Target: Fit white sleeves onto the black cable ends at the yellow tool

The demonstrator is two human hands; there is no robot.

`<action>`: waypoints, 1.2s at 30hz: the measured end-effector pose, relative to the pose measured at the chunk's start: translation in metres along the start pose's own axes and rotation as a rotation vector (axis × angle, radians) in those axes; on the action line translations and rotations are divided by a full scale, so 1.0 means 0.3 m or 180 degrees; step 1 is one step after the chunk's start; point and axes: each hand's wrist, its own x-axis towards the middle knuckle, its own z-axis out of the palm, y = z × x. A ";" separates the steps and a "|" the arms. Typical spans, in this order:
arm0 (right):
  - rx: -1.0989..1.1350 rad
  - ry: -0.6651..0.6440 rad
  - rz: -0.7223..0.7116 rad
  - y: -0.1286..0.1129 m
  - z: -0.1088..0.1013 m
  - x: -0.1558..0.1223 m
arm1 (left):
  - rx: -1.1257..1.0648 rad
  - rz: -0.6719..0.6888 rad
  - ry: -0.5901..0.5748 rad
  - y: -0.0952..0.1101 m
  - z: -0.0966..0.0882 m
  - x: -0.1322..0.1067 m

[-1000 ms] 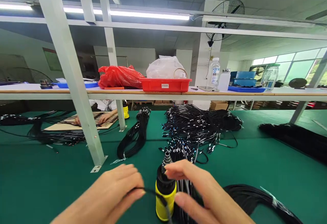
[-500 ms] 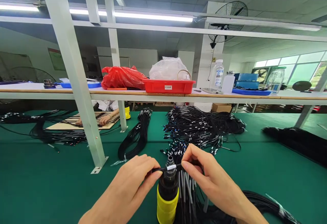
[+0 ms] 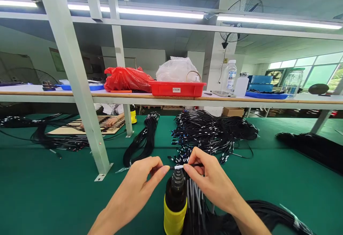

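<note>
A black cable (image 3: 171, 168) with a white sleeve (image 3: 178, 167) is stretched level between my two hands. My left hand (image 3: 143, 178) pinches it on the left side of the sleeve. My right hand (image 3: 210, 176) grips it with thumb and fingertips at the sleeve's right end, and a black length shows past the fingers. Directly below the sleeve stands the clear coiled nozzle (image 3: 178, 181) of a yellow and black heat gun (image 3: 175, 211), pointing up. Whether sleeve and nozzle touch, I cannot tell.
Cable bundles (image 3: 203, 128) lie on the green table (image 3: 66, 192), some behind and right of the heat gun. A white post (image 3: 80, 85) rises at left. The shelf holds a red tray (image 3: 177, 89). Across the table, a co-worker's hand (image 3: 111, 121) rests at a wooden board (image 3: 61, 130).
Both hands have risen slightly with the cable, so the white sleeve now sits over the nozzle's tip. My right hand has moved left, its fingertips now at the sleeve's end.
</note>
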 end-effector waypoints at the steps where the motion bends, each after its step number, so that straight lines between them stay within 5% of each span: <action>1: 0.0002 0.0026 -0.0011 0.004 0.003 0.003 | -0.0079 -0.0005 -0.0004 0.000 0.001 0.004; 36: 0.0112 -0.0079 0.0058 0.067 0.012 0.025 | -0.0488 0.0029 -0.0048 -0.012 0.026 0.038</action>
